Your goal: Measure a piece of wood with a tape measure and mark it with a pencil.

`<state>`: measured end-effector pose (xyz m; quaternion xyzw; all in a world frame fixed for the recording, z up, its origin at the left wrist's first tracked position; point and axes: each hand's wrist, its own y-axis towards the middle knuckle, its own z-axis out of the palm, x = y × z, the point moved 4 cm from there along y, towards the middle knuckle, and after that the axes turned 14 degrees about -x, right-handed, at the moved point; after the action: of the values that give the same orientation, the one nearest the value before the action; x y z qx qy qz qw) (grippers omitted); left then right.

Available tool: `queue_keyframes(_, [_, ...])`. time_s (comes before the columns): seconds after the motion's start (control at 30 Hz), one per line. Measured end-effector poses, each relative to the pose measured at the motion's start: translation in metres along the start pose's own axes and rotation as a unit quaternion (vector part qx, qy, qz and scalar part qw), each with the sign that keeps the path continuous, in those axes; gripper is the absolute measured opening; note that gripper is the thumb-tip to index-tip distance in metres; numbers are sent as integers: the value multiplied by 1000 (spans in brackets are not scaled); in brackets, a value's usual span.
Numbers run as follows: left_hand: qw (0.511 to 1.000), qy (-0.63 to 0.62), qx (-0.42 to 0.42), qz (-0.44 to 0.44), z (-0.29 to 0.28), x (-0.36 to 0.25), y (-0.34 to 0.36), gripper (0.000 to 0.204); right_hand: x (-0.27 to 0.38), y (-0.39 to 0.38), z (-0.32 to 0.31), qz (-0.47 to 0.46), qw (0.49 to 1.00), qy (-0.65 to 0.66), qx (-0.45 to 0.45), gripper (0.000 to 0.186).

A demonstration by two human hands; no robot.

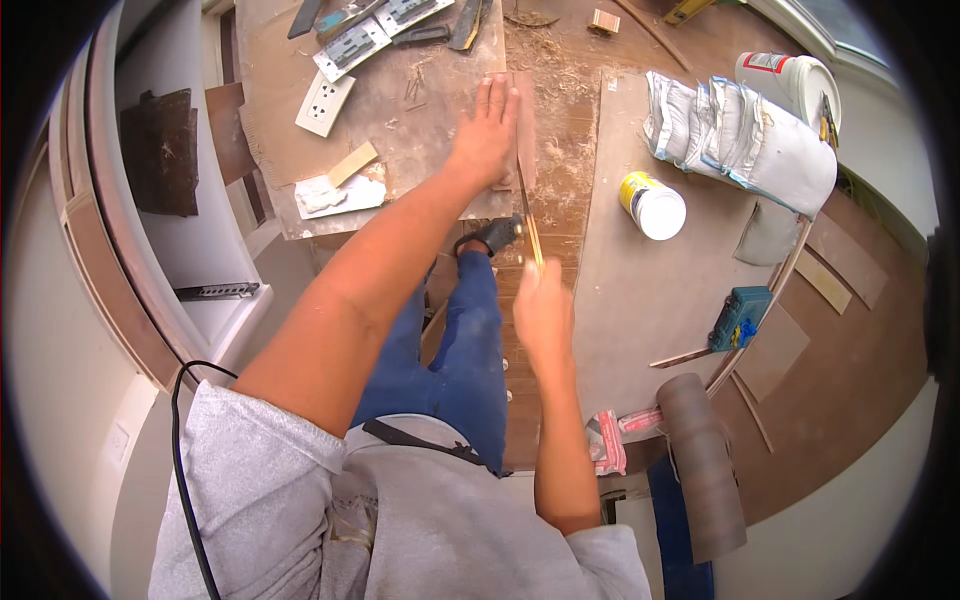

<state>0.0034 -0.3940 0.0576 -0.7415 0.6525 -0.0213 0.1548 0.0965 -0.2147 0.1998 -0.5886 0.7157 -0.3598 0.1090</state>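
Observation:
My left hand point(486, 137) lies flat with its fingers stretched out, pressing on the right edge of a worn wooden board point(420, 180). A narrow reddish-brown strip of wood point(526, 130) runs beside its fingertips. Closer to me, my right hand point(544, 305) is closed around the handle of what looks like a handsaw point(532, 222). Its thin blade, seen nearly edge-on, reaches forward along the board's edge next to my left hand. How deep the blade sits in the wood cannot be made out.
Tools, metal plates point(352, 50) and a white socket strip point(324, 104) lie on the board, with a wood block point(353, 163) nearer. Shavings point(545, 75) litter the floor. At right are a white tub point(660, 210), a large bucket point(790, 80), a teal case point(740, 318) and a roll point(702, 470).

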Motion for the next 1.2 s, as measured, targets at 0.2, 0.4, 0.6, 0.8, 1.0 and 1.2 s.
queue_keyframes(0.2, [999,-36,-15,12,-1,-7,3,133,-27,17,13,-22,997,60,-40,33])
queue_keyframes(0.4, [996,-9,-93,5,14,-2,1,130,37,73,14,-65,996,37,-54,34])
queue_keyframes(0.6, [999,-50,-2,2,-4,2,1,132,-59,-52,0,14,998,59,-33,28])
queue_keyframes(0.8, [993,-26,-112,8,13,-12,8,125,12,89,37,-77,992,48,-90,36])
queue_keyframes(1.0, [999,-3,40,-12,5,3,0,130,-7,-15,1,-21,999,22,-32,36])
queue_keyframes(1.2, [1000,-18,18,5,-1,-11,4,130,-24,29,22,-13,999,21,-37,36])
